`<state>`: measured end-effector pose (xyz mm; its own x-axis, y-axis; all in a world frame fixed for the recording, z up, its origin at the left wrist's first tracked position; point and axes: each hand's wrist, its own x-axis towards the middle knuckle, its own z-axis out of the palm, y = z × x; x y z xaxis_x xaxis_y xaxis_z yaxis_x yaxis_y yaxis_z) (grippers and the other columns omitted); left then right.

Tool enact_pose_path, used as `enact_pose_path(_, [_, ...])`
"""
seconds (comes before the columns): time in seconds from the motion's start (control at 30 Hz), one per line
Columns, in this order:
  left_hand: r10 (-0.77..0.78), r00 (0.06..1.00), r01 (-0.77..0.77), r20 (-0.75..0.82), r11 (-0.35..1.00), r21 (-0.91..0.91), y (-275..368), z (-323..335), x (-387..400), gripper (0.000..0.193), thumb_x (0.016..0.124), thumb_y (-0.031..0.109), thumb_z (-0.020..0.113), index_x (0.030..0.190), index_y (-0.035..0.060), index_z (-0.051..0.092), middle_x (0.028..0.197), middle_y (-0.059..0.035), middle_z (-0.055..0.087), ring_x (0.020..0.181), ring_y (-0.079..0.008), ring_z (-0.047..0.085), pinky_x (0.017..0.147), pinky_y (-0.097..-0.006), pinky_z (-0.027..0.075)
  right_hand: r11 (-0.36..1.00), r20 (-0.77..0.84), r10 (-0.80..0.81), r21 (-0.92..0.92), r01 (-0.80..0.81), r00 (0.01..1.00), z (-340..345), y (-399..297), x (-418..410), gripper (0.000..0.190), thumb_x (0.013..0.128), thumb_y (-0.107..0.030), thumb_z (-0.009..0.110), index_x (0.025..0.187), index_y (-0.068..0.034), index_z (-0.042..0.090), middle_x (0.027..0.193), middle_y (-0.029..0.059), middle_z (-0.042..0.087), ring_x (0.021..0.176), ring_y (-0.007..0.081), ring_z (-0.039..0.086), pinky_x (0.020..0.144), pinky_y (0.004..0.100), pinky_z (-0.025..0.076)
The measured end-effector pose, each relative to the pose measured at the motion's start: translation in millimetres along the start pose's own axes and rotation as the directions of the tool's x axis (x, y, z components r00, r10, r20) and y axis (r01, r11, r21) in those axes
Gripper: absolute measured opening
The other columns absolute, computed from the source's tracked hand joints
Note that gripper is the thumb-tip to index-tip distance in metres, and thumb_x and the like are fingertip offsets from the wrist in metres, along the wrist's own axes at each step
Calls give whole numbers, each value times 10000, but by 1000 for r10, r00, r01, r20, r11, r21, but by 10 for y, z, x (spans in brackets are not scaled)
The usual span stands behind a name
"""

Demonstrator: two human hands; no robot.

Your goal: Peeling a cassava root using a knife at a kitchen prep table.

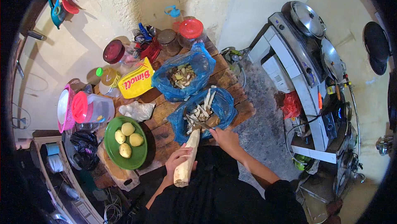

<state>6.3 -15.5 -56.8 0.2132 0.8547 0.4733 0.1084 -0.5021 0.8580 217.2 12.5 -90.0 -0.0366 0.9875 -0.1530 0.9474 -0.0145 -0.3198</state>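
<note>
My left hand [178, 160] grips a long, pale peeled root [187, 162], which looks like cassava, tilted with its far end toward a blue plastic bag. In my right hand [225, 138] is a knife [199, 121], its blade just beyond the root's far end and over the bag's opening. That nearer blue plastic bag [228, 103] holds white and brown peel strips [201, 112]. Right behind it stands another blue plastic bag [201, 61] with yellowish peelings [183, 75] inside. Several peeled potatoes [136, 139] lie on a green plate [125, 163] to the left.
The wooden table [161, 112] also carries a clear plastic bag of white contents [137, 111], a yellow Bimoli pouch [136, 79], an oil bottle [110, 78], a red-lidded container [93, 107] and jars [190, 29]. A wooden cutting board [121, 179] sits under the plate. Rightward stands a gas stove [294, 50].
</note>
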Motion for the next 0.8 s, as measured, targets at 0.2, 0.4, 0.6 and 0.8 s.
enact_pose_path(0.2, [3, 997, 1, 81, 999, -54, -58, -57, 12, 350, 633, -17, 727, 888, 53, 498, 907, -123, 550, 962, -297, 582, 947, -510, 381, 991, 181, -77, 122, 56, 980, -301, -261, -214, 468, 883, -464, 388, 724, -73, 591, 577, 152, 597, 531, 338, 605, 467, 455, 476])
enact_pose_path(0.4, [-20, 994, 27, 105, 998, -65, -29, -67, 51, 328, 626, -26, 725, 873, 46, 522, 924, -120, 561, 961, -299, 586, 945, -508, 386, 997, 139, -77, 8, 77, 987, -153, -151, -28, 459, 867, -472, 417, 725, -78, 606, 559, 140, 596, 523, 326, 608, 446, 437, 476])
enact_pose_path(0.6, [-29, 996, 28, 85, 1000, 10, 11, -92, 137, 318, 623, -14, 730, 856, 37, 520, 898, -125, 565, 952, -298, 591, 924, -502, 407, 990, -13, -78, -118, 76, 997, -61, -235, 17, 444, 846, -482, 449, 693, -101, 617, 496, 106, 577, 460, 285, 598, 398, 410, 462])
enact_pose_path(0.8, [23, 999, -24, 44, 999, 38, -58, -96, 124, 303, 633, -6, 722, 855, 38, 521, 875, -124, 563, 938, -297, 596, 909, -489, 423, 990, -54, -96, -105, 90, 994, 46, -262, 97, 429, 834, -487, 470, 675, -119, 623, 450, 100, 549, 414, 265, 576, 379, 385, 442])
